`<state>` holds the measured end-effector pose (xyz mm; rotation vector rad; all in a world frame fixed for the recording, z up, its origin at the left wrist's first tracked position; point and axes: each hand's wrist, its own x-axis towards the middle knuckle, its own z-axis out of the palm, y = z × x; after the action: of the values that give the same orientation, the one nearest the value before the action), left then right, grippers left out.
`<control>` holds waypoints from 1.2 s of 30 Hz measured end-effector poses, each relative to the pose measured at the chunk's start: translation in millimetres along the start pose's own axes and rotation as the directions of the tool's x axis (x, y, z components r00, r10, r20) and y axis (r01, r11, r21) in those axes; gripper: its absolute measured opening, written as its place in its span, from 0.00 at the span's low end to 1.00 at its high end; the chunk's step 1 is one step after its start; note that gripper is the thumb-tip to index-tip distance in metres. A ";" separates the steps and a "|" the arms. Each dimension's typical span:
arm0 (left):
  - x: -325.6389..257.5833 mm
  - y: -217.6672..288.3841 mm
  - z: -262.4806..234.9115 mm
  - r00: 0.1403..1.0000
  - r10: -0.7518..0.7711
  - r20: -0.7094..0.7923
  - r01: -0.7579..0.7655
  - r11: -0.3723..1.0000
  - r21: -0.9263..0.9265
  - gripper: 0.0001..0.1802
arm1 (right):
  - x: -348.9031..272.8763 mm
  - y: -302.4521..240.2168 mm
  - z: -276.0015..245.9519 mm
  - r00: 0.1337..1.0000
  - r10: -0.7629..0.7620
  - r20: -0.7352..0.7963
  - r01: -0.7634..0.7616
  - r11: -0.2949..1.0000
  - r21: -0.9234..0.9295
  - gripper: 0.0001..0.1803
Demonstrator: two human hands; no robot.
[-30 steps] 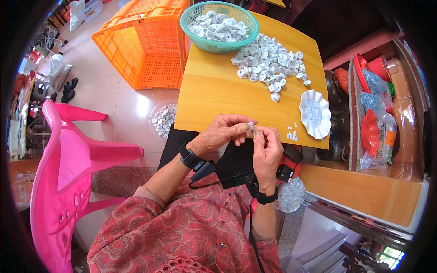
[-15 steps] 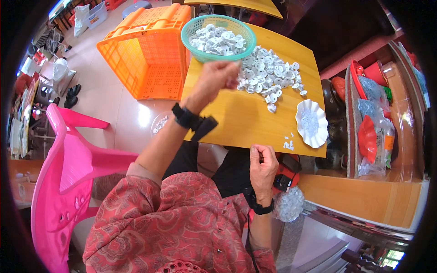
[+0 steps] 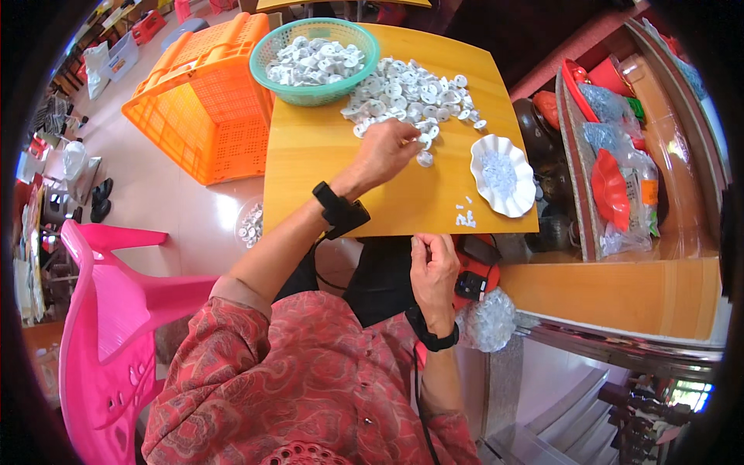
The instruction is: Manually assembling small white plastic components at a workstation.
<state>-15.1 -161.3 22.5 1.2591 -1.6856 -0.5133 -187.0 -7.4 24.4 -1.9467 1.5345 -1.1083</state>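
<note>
Reaching over the wooden board [image 3: 333, 163], my left hand [image 3: 385, 153] pinches at a white cap [image 3: 424, 159] lying just beyond its fingertips at the pile's [image 3: 407, 89] near edge, while my farther right hand [image 3: 434, 267] stays loosely curled, seemingly empty.

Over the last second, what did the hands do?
The left hand left the right hand, reached out to the green basket, then drew back to the loose white pieces. The right hand stayed at the table edge. Basket, white dish unmoved.
</note>
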 end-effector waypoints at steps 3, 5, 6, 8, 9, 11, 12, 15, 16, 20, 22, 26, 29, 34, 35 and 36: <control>-2.6 3.5 24.1 0.994 0.079 0.070 -0.081 0.997 0.019 0.11 | -0.4 14.8 -6.0 0.998 -0.006 -0.056 0.000 0.994 -0.111 0.04; -2.2 -3.5 35.2 0.963 0.253 0.093 -0.261 0.962 0.085 0.09 | 3.0 25.3 -11.4 0.994 -0.008 -0.112 -0.014 0.979 -0.202 0.05; -1.1 -6.3 39.3 0.962 0.255 0.096 -0.263 0.961 0.081 0.09 | 5.1 31.9 -14.9 0.991 0.000 -0.133 -0.033 0.969 -0.245 0.07; -0.2 -14.1 42.9 0.933 0.216 0.288 -0.282 0.936 0.209 0.07 | 13.8 43.1 -19.1 0.983 -0.073 -0.169 0.005 0.929 -0.371 0.09; -0.8 -14.7 42.2 0.932 0.217 0.291 -0.283 0.936 0.207 0.07 | 18.3 45.1 -19.7 0.983 -0.070 -0.171 0.002 0.928 -0.371 0.09; -3.7 -16.9 38.4 0.923 0.182 0.338 -0.262 0.943 0.207 0.07 | 27.0 47.5 -19.4 0.986 -0.068 -0.153 -0.025 0.844 -0.535 0.12; -5.7 -17.9 36.2 0.923 0.181 0.339 -0.260 0.943 0.208 0.07 | 30.9 49.9 -17.8 0.986 -0.067 -0.152 -0.025 0.845 -0.534 0.12; -13.3 -17.2 27.5 0.941 0.182 0.286 -0.235 0.958 0.162 0.06 | 37.3 56.5 -10.9 0.992 -0.059 -0.114 -0.030 0.763 -0.646 0.13; -16.0 -14.8 23.1 0.944 0.156 0.291 -0.215 0.959 0.184 0.06 | 37.9 57.1 -9.0 0.991 -0.082 -0.101 -0.008 0.735 -0.678 0.14; -30.8 -13.2 5.4 0.949 0.143 0.280 -0.190 0.970 0.148 0.07 | 33.2 45.5 -2.2 0.994 -0.111 -0.026 0.058 0.687 -0.724 0.16; -40.4 -14.0 0.0 0.961 0.115 0.251 -0.154 0.977 0.145 0.07 | 26.5 36.7 1.3 0.991 -0.137 0.008 0.104 0.715 -0.692 0.18; -54.3 -11.1 -11.7 0.975 0.042 0.216 -0.070 0.990 0.126 0.07 | 10.6 18.5 6.6 0.974 -0.184 0.132 0.226 0.822 -0.523 0.25; -62.3 -1.8 -22.0 0.983 0.016 0.182 -0.036 0.994 0.107 0.07 | 4.3 12.5 8.7 0.965 -0.205 0.160 0.259 0.823 -0.506 0.25; -76.2 -1.4 -28.4 0.991 -0.052 0.126 0.048 0.998 0.038 0.09 | 1.4 19.8 17.8 0.952 -0.265 0.151 0.305 0.827 -0.472 0.17; -78.9 -0.2 -29.9 0.988 -0.104 0.116 0.106 0.994 -0.015 0.09 | 1.2 20.4 17.6 0.947 -0.285 0.146 0.320 0.812 -0.488 0.13; -82.1 -0.1 -31.0 0.988 -0.106 0.114 0.108 0.994 -0.015 0.09 | 0.9 20.5 17.9 0.941 -0.306 0.142 0.335 0.796 -0.505 0.10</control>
<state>14.2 -81.2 1.9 1.3322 -1.7075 -0.6764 -185.2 -16.9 -1.0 -2.6645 1.6380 -0.7921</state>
